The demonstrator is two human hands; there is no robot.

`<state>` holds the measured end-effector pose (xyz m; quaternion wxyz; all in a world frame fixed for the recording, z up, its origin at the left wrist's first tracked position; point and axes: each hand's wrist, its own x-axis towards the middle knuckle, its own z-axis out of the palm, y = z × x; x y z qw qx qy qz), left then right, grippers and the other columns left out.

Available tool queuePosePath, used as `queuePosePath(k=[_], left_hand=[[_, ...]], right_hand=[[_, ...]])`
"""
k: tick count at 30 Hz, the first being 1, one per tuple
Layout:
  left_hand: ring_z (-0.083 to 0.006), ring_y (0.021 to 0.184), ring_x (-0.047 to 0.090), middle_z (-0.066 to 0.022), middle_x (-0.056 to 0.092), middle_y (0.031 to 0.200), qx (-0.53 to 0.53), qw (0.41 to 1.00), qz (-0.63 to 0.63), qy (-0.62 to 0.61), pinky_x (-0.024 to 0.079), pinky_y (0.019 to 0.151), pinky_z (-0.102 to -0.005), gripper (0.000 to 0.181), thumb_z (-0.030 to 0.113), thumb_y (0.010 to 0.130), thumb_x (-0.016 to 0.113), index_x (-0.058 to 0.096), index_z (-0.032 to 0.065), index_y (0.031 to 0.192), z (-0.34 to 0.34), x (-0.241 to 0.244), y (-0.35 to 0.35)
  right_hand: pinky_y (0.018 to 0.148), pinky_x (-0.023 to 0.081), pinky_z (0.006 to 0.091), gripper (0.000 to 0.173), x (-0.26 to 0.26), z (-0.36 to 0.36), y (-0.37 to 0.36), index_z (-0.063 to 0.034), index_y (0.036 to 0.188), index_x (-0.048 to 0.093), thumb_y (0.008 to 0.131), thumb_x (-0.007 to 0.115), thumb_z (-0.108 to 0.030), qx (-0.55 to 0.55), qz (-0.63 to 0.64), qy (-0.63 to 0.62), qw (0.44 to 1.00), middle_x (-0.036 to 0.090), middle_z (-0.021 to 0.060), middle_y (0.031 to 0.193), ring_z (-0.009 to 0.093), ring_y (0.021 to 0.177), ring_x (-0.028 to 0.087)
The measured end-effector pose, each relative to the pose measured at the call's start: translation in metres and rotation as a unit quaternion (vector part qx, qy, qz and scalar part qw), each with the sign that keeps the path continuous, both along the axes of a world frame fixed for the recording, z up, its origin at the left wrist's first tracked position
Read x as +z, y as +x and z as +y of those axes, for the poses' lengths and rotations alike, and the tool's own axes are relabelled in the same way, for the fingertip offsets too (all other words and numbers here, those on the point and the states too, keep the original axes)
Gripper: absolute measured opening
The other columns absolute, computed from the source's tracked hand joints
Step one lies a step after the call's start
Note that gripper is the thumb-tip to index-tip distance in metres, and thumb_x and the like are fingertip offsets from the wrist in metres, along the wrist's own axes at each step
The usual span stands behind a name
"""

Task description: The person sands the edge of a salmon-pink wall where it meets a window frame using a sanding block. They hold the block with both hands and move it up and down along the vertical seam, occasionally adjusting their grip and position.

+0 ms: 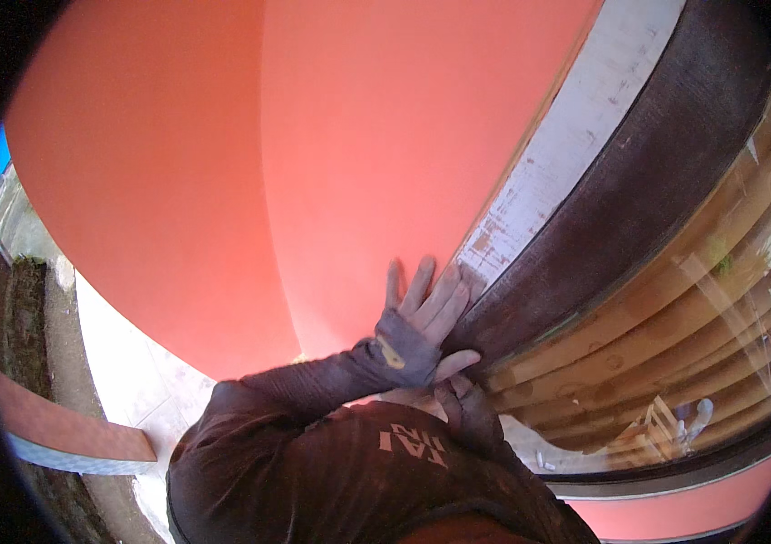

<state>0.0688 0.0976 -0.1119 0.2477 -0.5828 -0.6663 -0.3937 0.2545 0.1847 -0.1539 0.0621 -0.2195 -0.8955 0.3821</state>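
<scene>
My left hand (430, 309) lies with spread fingers against the lower part of a scuffed white frame strip (549, 170). Its ring and little fingers reach over the coral-painted wall (385, 149). A dark sleeve with a worn hole covers the palm. Under the fingertips is a small brownish patch (475, 280), and I cannot tell whether it is a thin sheet or shadow. Close to my chest, my right hand (455, 398) is bent below the left one and partly hidden, so its grip does not show. Brown paint shows through scrapes in the strip's white coat.
Beside the strip runs a dark brown window frame (603, 204) around a reflective glass pane (630, 353), with tan curtain folds behind it. A pale tiled floor (154, 381) lies at left, beyond it a soil bed (32, 326) and a low wall (72, 421).
</scene>
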Motion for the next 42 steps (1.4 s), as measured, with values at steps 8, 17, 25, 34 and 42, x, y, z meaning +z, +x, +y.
queuePosePath(k=[8,17,25,34,42], left_hand=[[-0.0623,0.132,0.036,-0.0340,0.038,0.150,0.007,0.995,0.096,0.037,0.014,0.103,-0.0817,0.104,0.073,0.079,0.058,0.042,-0.0096,0.141,0.018,0.079,-0.013],[-0.0634,0.133,0.034,-0.0341,0.038,0.148,0.008,0.993,0.109,0.051,0.016,0.102,-0.0828,0.106,0.073,0.079,0.059,0.039,-0.0093,0.142,0.019,0.091,-0.021],[-0.0611,0.128,0.038,-0.0319,0.039,0.148,0.021,0.997,0.074,-0.019,0.016,0.101,-0.0830,0.100,0.071,0.080,0.059,0.043,-0.0061,0.142,-0.002,-0.017,-0.010],[-0.0539,0.139,0.034,-0.0257,0.039,0.153,-0.024,0.997,0.052,0.053,0.016,0.104,-0.0804,0.091,0.063,0.083,0.063,0.046,-0.0040,0.143,0.019,0.077,-0.009],[-0.0638,0.130,0.036,-0.0343,0.038,0.149,0.001,0.995,0.099,0.024,0.018,0.101,-0.0828,0.103,0.071,0.079,0.061,0.041,-0.0092,0.141,0.016,0.067,-0.019]], right_hand=[[0.094,0.045,0.0414,0.041,0.032,-0.021,-0.007,0.0007,0.129,0.058,0.103,0.043,-0.027,-0.014,0.073,-0.112,0.991,0.067,0.0218,0.115,0.036,0.107,0.063],[0.095,0.045,0.0409,0.041,-0.010,-0.006,-0.008,0.0010,0.130,0.057,0.104,0.042,-0.027,-0.002,0.073,-0.092,0.993,0.065,0.0226,0.117,0.037,0.106,0.062],[0.098,0.045,0.0413,0.044,-0.039,0.007,0.001,0.0027,0.135,0.053,0.106,0.040,-0.027,0.014,0.033,-0.001,0.999,0.062,0.0219,0.124,0.038,0.112,0.060],[0.099,0.045,0.0431,0.044,0.011,-0.011,-0.004,0.0035,0.136,0.053,0.104,0.047,-0.026,0.028,0.086,-0.056,0.994,0.062,0.0235,0.127,0.037,0.115,0.060],[0.100,0.046,0.0420,0.044,-0.012,-0.007,0.005,-0.0015,0.141,0.049,0.104,0.048,-0.025,0.035,0.033,-0.077,0.996,0.060,0.0191,0.130,0.034,0.116,0.059]])
